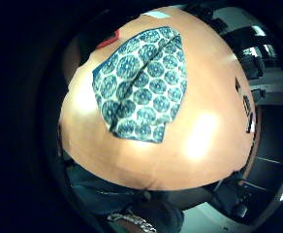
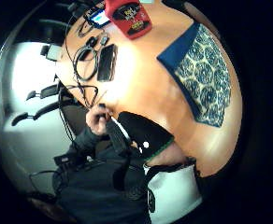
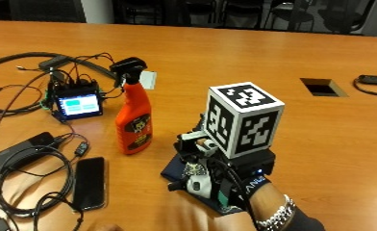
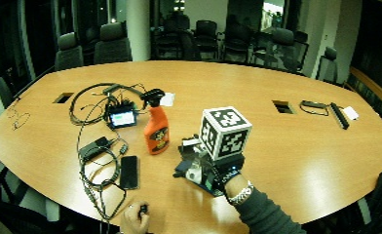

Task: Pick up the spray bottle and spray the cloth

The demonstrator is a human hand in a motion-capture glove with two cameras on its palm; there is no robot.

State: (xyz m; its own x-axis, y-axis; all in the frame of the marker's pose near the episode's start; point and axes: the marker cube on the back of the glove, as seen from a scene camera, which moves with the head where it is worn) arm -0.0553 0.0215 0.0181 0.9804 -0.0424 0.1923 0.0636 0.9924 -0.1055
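On the orange-brown counter (image 3: 252,67), taking the spray bottle (image 3: 133,120) as the landmark and going left to right: farthest to its left lie looped black cables (image 3: 22,187) and a dark power brick (image 3: 22,147). Nearer, a small device with a lit blue screen (image 3: 78,105) sits just behind and left of the bottle, and a black phone (image 3: 90,182) lies flat in front of it, a little to the left. The spray bottle itself stands upright, orange with a black trigger head, untouched. To its right and slightly nearer the person lies the cloth (image 1: 141,85), dark blue with a pale round pattern, spread flat on the counter and apart from the bottle. The gloved right hand (image 3: 240,190) hovers over the cloth, hiding most of it in the outside view. Its fingers are covered by the rig, so I cannot tell how far they are spread, though nothing seems to be held. Well to the bottle's right, a rectangular cut-out (image 3: 324,87) sits in the counter.
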